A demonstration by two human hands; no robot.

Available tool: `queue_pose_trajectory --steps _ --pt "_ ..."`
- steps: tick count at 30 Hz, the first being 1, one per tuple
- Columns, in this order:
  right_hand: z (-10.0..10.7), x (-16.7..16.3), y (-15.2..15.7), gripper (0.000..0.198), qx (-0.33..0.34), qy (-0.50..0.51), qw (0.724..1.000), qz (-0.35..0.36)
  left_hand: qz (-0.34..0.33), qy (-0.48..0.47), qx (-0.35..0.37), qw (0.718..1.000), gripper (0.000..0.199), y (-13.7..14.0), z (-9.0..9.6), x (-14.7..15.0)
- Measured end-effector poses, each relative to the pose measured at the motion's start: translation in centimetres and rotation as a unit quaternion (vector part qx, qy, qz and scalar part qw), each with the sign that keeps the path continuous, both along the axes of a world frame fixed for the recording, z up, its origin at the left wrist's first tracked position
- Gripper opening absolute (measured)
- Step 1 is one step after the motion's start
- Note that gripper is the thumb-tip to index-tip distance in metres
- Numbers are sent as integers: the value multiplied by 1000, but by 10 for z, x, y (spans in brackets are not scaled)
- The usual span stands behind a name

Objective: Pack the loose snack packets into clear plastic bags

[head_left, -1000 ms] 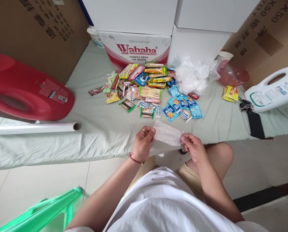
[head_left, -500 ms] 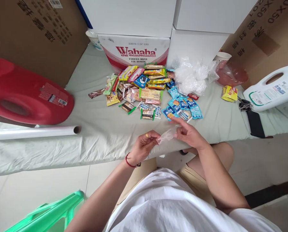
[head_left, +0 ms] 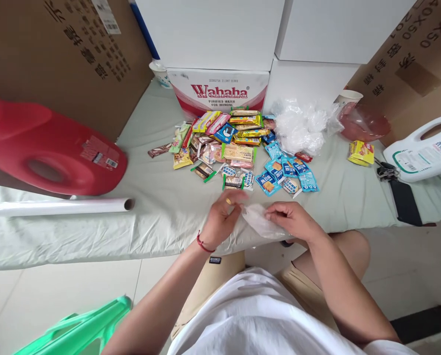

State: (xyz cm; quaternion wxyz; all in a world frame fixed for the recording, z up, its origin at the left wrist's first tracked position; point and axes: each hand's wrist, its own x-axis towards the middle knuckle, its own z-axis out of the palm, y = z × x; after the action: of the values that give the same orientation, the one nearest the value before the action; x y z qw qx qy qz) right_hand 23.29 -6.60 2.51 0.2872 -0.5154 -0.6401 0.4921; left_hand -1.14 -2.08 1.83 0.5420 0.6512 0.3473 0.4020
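Note:
A small clear plastic bag [head_left: 262, 223] is stretched between my two hands, just above the table's front edge. My right hand [head_left: 292, 219] pinches its right side between thumb and fingers. At the bag's left end is my left hand [head_left: 222, 217], with a ring and a red cord bracelet; its thumb and fingers close on the bag's corner, and its upper fingertips are blurred by motion. Just beyond the hands lie blue snack packets [head_left: 268, 182] and a heap of wrapped snack bars [head_left: 238, 153]. A pile of clear plastic bags [head_left: 298, 128] sits behind the packets.
On the left are a red jug [head_left: 57, 153] and a white roll [head_left: 61, 207]. White boxes and a Wahaha carton [head_left: 220, 88] stand at the back. To the right are a yellow packet [head_left: 361, 153], a white detergent bottle [head_left: 427, 148], keys and a dark phone-like object [head_left: 405, 202].
My right hand has gone from pointing fingers to a pinch on the bag, which is now spread wider. My left fingers have shifted at its corner. The view has tilted slightly.

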Motion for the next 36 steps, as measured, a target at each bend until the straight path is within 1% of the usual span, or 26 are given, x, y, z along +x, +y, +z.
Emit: queue_pose_trajectory --steps 1,2,3,4,5,6,8,9,11,13,15,17,19,20,22,25,26,28,30,32,34,35,36 --pt "-4 -4 -1 31 -11 15 998 -61 78 -12 -30 996 10 -1 -2 4" --pt "-8 -9 -3 31 -14 27 991 -127 151 -24 -67 986 16 -4 -4 9" --pt "-12 -14 -5 31 -9 31 981 -190 204 -38 -110 972 23 -9 -7 14" --pt "-15 -21 -7 30 5 26 969 -244 231 -53 -154 959 30 -16 -10 19" --pt "-16 -28 -10 28 24 15 959 -281 233 -69 -195 950 36 -23 -12 24" --pt "-17 -36 -12 26 42 0 953 -300 220 -85 -228 945 43 -31 -13 30" --pt "-17 -51 -16 23 59 -15 954 -293 183 -109 -268 940 54 -44 -15 41" --pt "-16 -56 -17 23 56 -10 958 -282 172 -117 -277 938 55 -47 -16 46" --pt "-15 -62 -17 24 32 26 960 -278 162 -126 -293 934 49 -49 -18 51" --pt "-17 -56 -16 29 5 81 946 -315 166 -139 -309 926 45 -44 -21 50" --pt "-20 -43 -14 33 -20 142 922 -360 189 -153 -325 914 44 -36 -24 45" --pt "-25 -26 -15 35 -45 184 904 -383 222 -159 -331 904 45 -29 -28 39" --pt "-29 -11 -18 36 -62 191 900 -386 258 -160 -313 900 47 -26 -31 34" --pt "-31 -6 -20 35 -59 175 902 -390 273 -157 -299 901 47 -25 -32 33" --pt "-33 -2 -27 32 -18 114 905 -409 286 -141 -278 906 47 -25 -34 33" --pt "-27 -11 -41 26 85 24 902 -424 280 -125 -278 910 47 -26 -33 35" --pt "-24 -16 -45 24 112 8 903 -414 278 -129 -278 910 47 -26 -32 36" --pt "-16 -26 -51 20 150 -15 916 -373 279 -144 -270 910 49 -26 -29 37" --pt "-11 -31 -51 19 174 -40 925 -335 279 -160 -262 910 50 -26 -25 37" --pt "-8 -27 -42 21 186 -46 920 -341 267 -172 -267 910 50 -27 -21 35" --pt "-7 -15 -26 25 181 -17 913 -364 245 -172 -277 913 48 -29 -18 32" --pt "-5 -9 -16 27 175 1 916 -360 234 -170 -281 915 48 -30 -18 31" --pt "-3 -4 -6 29 172 15 924 -342 224 -167 -284 917 49 -31 -17 29"
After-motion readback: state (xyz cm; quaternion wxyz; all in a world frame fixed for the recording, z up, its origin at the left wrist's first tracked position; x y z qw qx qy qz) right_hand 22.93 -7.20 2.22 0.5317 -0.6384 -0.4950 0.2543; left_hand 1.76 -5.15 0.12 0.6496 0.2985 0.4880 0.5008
